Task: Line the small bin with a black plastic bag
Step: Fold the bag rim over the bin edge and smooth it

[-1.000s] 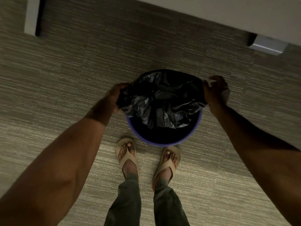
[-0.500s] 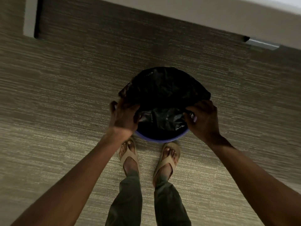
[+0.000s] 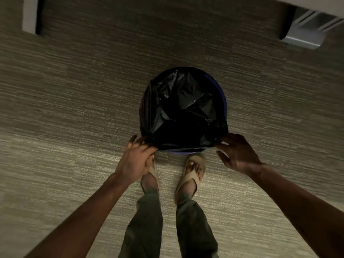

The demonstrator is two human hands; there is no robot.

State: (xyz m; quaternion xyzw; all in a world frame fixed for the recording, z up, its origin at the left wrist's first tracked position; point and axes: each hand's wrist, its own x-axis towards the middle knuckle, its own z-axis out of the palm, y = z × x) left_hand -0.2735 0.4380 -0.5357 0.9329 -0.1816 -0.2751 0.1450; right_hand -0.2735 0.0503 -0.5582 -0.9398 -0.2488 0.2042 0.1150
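A small round bin with a purple rim [image 3: 224,101] stands on the carpet just ahead of my feet. The black plastic bag [image 3: 178,108] fills its mouth and is folded over the rim on the left, far and near sides. A strip of purple rim shows on the right. My left hand [image 3: 136,159] pinches the bag's hem at the near-left of the rim. My right hand [image 3: 239,153] holds the hem at the near-right, fingers partly spread. The hem is stretched tight between both hands, low over the near rim.
My two feet in tan sandals [image 3: 192,172] stand right behind the bin. A white furniture leg [image 3: 29,14] is at the far left, and a grey metal bracket [image 3: 305,36] under a pale desk edge at the far right. Striped carpet [image 3: 74,108] lies all around.
Both hands moved from the bin's sides toward me to the near rim, drawing the bag's hem down over it. The near purple rim is now almost covered.
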